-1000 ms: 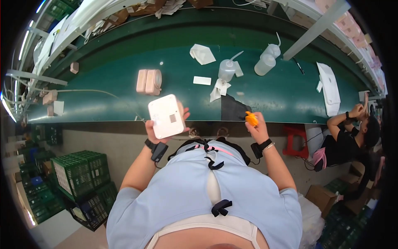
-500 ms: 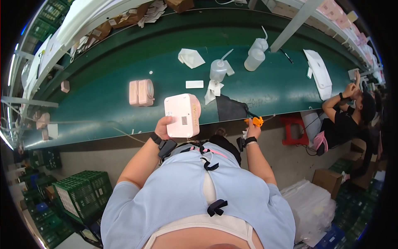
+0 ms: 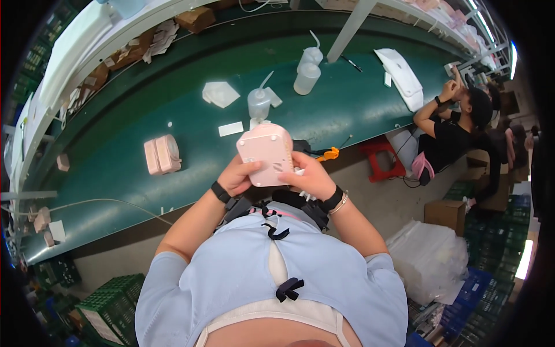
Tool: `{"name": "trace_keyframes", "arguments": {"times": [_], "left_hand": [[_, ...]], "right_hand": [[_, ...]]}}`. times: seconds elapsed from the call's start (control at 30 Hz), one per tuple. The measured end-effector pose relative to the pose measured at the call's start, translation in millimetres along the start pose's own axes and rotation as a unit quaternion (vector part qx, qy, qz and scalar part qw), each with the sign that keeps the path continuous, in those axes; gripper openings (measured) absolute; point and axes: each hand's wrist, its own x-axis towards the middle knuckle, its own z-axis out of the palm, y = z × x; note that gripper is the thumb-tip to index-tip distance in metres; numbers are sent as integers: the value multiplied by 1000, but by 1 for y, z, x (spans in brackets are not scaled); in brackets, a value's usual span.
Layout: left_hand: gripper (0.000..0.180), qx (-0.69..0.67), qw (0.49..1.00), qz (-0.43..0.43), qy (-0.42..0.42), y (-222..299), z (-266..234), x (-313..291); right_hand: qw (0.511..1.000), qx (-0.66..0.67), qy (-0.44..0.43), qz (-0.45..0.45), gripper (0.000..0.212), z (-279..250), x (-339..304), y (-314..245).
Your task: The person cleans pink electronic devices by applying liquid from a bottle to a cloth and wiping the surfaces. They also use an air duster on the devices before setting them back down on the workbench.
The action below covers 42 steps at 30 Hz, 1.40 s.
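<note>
Both my hands hold a pink boxy appliance (image 3: pixel 261 149) with rounded corners, small feet and a slotted vent on the face turned up. My left hand (image 3: pixel 236 176) grips its left side, thumb on that face. On the other side, my right hand (image 3: pixel 312 178) closes on the near right corner. A bit of white cloth (image 3: pixel 300 172) pokes out among the right fingers. An orange-handled tool (image 3: pixel 329 154), kind unclear, lies at the bench edge beyond my right hand. Behind the appliance stands a squeeze bottle (image 3: pixel 258 105) with a bent spout.
Another pink appliance (image 3: pixel 162 155) sits left on the green bench (image 3: pixel 115 156). Two more bottles (image 3: pixel 307 78), a folded white cloth (image 3: pixel 220 93) and a white molded piece (image 3: pixel 400 79) lie farther back. A co-worker (image 3: pixel 448 124) sits at right near a red stool (image 3: pixel 383 161). Green crates (image 3: pixel 110 306) stand lower left.
My right hand has let go of the orange-handled tool and moved left onto the pink appliance. The appliance is now held by both hands. The whole view has shifted, the bench appearing farther left.
</note>
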Motion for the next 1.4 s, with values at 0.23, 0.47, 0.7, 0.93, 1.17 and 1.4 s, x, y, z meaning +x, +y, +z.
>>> {"name": "trace_keyframes", "arguments": {"times": [0.23, 0.47, 0.7, 0.93, 1.17, 1.4], "left_hand": [[71, 257, 963, 83, -6, -6, 47, 49], [55, 316, 939, -21, 132, -26, -9, 46], [64, 550, 630, 43, 547, 1, -116, -23], [88, 631, 309, -36, 710, 70, -147, -41], [81, 740, 195, -90, 637, 97, -171, -32], [76, 809, 191, 19, 556, 79, -190, -38]], "right_hand": [[994, -26, 102, -16, 33, -110, -23, -29], [881, -341, 325, 45, 40, -373, 3, 53], [859, -281, 411, 121, 51, -499, 104, 185], [770, -346, 536, 13, 54, -449, 102, 240], [935, -197, 210, 207, 24, -267, -34, 339], [974, 77, 157, 141, 37, -155, 19, 335]]}}
